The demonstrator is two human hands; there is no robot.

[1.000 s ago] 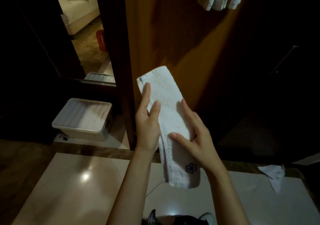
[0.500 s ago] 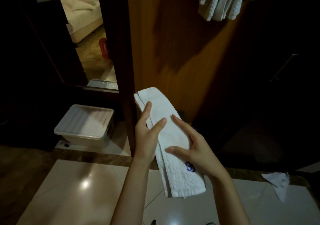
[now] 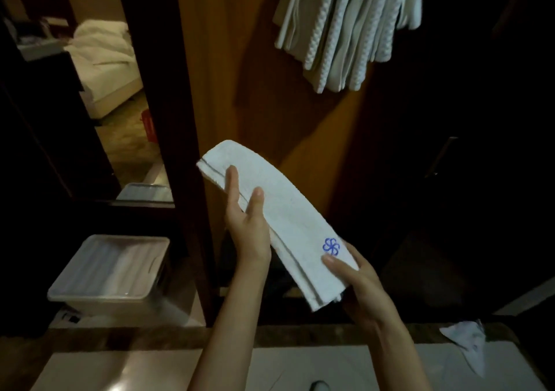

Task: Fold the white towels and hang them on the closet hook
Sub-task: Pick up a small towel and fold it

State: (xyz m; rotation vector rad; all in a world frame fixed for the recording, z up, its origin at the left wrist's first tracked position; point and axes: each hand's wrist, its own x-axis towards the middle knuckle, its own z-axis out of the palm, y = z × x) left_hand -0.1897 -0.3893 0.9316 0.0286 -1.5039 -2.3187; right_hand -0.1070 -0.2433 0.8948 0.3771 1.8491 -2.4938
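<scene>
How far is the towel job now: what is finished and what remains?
Done: several white towels already hang at the top of the wooden closet. In hand: a narrow folded white towel with a blue flower logo, left hand flat against it, right hand gripping its lower end. Left: hanging this one.

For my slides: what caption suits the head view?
Both hands hold a folded towel below hung towels.
</scene>
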